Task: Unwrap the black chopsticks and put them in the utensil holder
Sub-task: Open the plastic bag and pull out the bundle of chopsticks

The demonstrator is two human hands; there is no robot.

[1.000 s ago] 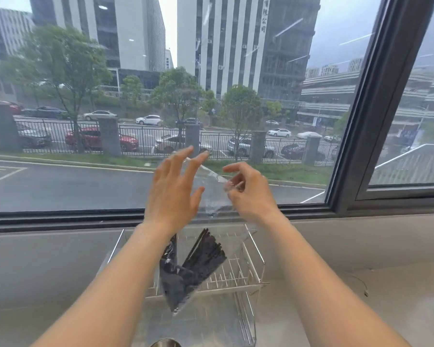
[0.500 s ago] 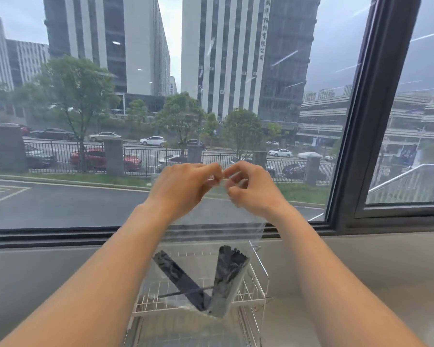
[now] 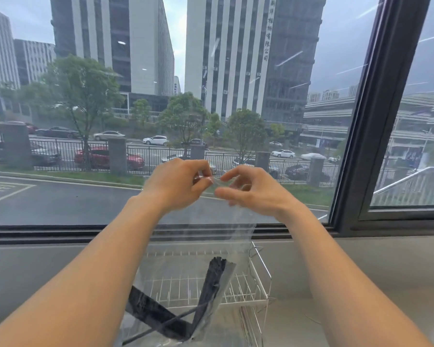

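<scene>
A clear plastic bag (image 3: pixel 211 249) hangs in front of the window, pinched at its top edge by my left hand (image 3: pixel 177 182) and my right hand (image 3: pixel 248 190). Both hands are raised at chest height, fingertips nearly touching. Inside the bag, two bundles of black chopsticks lie crossed in a V at the bottom: one leaning left (image 3: pixel 150 310), one standing steeper on the right (image 3: pixel 211 284). A single loose stick lies across them. No utensil holder can be made out.
A white wire dish rack (image 3: pixel 258 279) stands on the pale counter (image 3: pixel 361 284) behind and below the bag. A large window with a dark frame (image 3: pixel 368 121) fills the view, showing a street outside.
My hands rose and came together at the bag's top edge, then parted slightly. The bag hangs lower and straighter, and the chopstick bundles have spread into a wider V.
</scene>
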